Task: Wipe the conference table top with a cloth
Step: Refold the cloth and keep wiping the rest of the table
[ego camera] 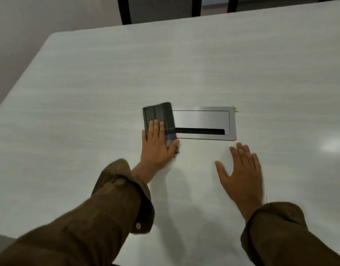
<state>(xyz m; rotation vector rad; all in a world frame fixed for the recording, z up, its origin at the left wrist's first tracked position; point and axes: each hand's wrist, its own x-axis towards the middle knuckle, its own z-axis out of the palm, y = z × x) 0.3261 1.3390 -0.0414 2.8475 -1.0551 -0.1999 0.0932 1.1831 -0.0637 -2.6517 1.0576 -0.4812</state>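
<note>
A folded dark grey checked cloth lies flat on the pale conference table, over the left end of a metal cable hatch. My left hand presses flat on the cloth's near half, fingers together and pointing away from me. My right hand rests palm down on the bare table top just in front of the hatch's right end, fingers spread, holding nothing. Both arms wear brown sleeves.
A silver cable hatch with a dark slot is set flush in the table's middle. A black mesh chair stands behind the far edge. The table's left edge and rounded far-left corner are near.
</note>
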